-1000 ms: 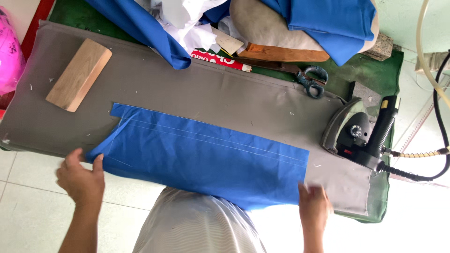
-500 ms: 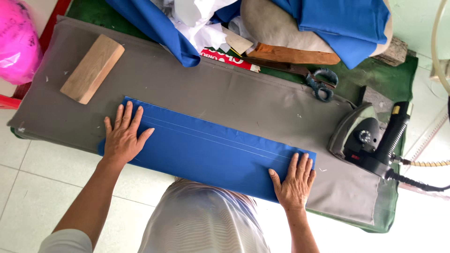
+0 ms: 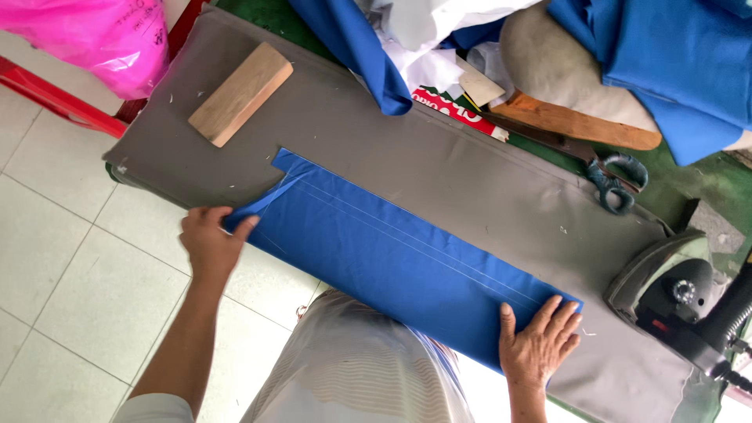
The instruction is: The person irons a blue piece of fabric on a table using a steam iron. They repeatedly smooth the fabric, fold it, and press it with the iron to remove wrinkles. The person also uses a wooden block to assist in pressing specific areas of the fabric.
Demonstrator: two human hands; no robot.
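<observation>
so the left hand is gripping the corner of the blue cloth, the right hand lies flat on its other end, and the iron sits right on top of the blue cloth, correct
Not quite. The head view shows the iron on the grey pad beyond the right end, off the blue cloth. The rest holds: the left hand grips the cloth's corner, and the right hand lies flat on its other end.

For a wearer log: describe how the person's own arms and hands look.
Both hands are bare: no gloves, rings or watch show on the left hand or the right hand. The left forearm is uncovered up to a pale short sleeve at the frame's bottom edge. The right arm is cut off just past the wrist, so no sleeve shows.
</observation>
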